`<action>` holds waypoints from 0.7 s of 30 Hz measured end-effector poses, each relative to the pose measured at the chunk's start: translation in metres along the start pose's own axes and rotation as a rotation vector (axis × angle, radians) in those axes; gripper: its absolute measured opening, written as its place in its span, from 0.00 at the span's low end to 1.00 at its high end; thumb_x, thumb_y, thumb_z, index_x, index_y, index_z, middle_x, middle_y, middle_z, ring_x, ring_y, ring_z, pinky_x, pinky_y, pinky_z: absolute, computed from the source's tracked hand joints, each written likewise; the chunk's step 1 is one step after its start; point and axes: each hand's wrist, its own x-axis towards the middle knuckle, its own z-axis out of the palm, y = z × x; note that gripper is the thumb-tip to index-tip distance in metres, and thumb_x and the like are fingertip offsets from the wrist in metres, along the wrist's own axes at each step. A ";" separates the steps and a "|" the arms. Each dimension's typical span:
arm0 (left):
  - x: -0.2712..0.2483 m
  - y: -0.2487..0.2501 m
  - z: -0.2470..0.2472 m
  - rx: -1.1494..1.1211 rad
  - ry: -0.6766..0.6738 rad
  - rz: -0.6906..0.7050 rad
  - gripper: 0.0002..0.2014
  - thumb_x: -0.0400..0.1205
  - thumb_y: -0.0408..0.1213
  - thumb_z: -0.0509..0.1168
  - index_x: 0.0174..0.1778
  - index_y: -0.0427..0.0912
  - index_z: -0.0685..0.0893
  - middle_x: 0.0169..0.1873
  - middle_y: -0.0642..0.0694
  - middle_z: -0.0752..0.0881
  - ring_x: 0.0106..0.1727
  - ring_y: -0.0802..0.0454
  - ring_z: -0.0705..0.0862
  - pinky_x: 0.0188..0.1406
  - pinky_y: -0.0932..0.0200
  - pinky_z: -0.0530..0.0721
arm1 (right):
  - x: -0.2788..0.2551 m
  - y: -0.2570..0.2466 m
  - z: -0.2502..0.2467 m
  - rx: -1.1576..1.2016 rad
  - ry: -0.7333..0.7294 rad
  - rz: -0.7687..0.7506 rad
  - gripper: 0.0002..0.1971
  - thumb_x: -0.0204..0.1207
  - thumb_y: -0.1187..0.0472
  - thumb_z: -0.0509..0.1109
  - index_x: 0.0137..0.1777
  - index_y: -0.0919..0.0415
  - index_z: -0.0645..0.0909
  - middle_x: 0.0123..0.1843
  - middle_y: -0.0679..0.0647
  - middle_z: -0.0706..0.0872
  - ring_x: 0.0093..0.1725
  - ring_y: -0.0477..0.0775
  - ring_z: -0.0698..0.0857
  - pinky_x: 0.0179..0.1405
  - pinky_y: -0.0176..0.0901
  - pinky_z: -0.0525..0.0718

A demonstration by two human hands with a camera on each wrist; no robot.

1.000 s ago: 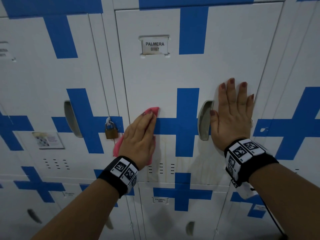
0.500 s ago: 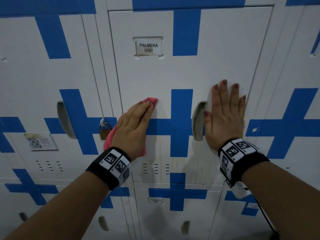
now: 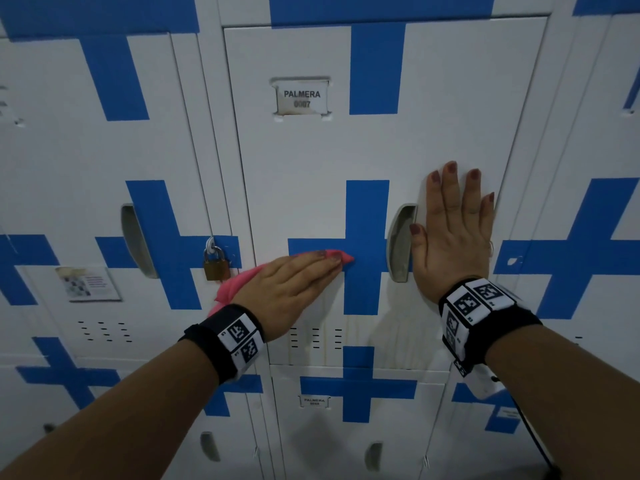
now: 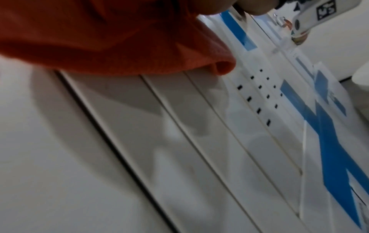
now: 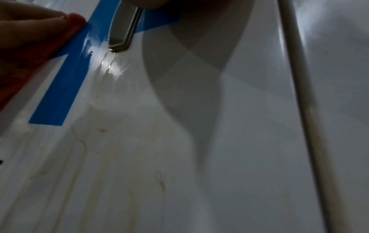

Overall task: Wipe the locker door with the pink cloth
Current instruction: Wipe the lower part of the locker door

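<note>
The white locker door (image 3: 346, 150) with a blue cross and a name plate fills the middle of the head view. My left hand (image 3: 294, 282) lies flat on the pink cloth (image 3: 235, 285) and presses it against the door, fingers pointing right onto the cross's left arm. The cloth's tip (image 3: 346, 257) pokes out past my fingertips; the cloth (image 4: 109, 39) fills the top left of the left wrist view. My right hand (image 3: 453, 230) is flat on the door, fingers straight and pointing up, just right of the recessed handle (image 3: 400, 244). Brownish drip stains (image 5: 159, 181) run down the door below the handle.
A brass padlock (image 3: 215, 263) hangs on the neighbouring locker to the left, close to the cloth. That locker carries a paper label (image 3: 88, 284) and its own handle recess (image 3: 136, 240). Vent slots (image 3: 316, 337) sit just below my left hand. More lockers lie below and right.
My left hand has turned from pointing up-right to pointing nearly straight right and slid the cloth down and right onto the blue cross. My right hand stays flat beside the handle.
</note>
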 end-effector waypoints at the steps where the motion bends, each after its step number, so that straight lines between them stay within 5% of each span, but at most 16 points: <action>1: -0.001 0.000 0.001 0.008 -0.016 0.023 0.45 0.68 0.28 0.69 0.80 0.40 0.55 0.78 0.45 0.59 0.78 0.44 0.60 0.76 0.51 0.51 | 0.000 0.000 0.000 -0.002 0.000 -0.002 0.34 0.80 0.53 0.48 0.82 0.56 0.36 0.82 0.48 0.35 0.81 0.55 0.35 0.79 0.55 0.32; 5: -0.002 -0.001 0.002 0.001 -0.041 0.028 0.44 0.68 0.28 0.68 0.80 0.40 0.55 0.78 0.44 0.60 0.77 0.44 0.60 0.76 0.52 0.52 | 0.000 0.000 0.000 -0.005 0.009 -0.002 0.34 0.81 0.53 0.48 0.82 0.56 0.36 0.82 0.47 0.35 0.81 0.54 0.35 0.79 0.54 0.32; 9: 0.003 0.007 0.001 -0.086 0.072 -0.189 0.44 0.65 0.25 0.66 0.79 0.36 0.56 0.76 0.41 0.61 0.74 0.43 0.64 0.75 0.52 0.54 | 0.000 -0.001 0.000 -0.004 0.011 0.000 0.34 0.81 0.52 0.47 0.82 0.56 0.36 0.83 0.50 0.37 0.81 0.54 0.35 0.79 0.54 0.32; 16: 0.022 0.018 -0.012 -0.217 0.211 -0.481 0.54 0.57 0.21 0.78 0.79 0.36 0.56 0.75 0.43 0.59 0.74 0.41 0.61 0.72 0.38 0.57 | -0.001 -0.001 0.000 -0.015 0.013 0.001 0.33 0.81 0.53 0.48 0.83 0.58 0.38 0.84 0.55 0.42 0.81 0.53 0.34 0.79 0.54 0.31; 21: 0.021 0.007 -0.010 -0.136 0.168 -0.266 0.51 0.59 0.22 0.76 0.78 0.38 0.59 0.75 0.43 0.62 0.75 0.42 0.63 0.71 0.44 0.63 | 0.000 -0.002 -0.001 -0.007 0.019 -0.002 0.33 0.81 0.53 0.48 0.83 0.58 0.39 0.84 0.56 0.44 0.81 0.54 0.36 0.79 0.56 0.33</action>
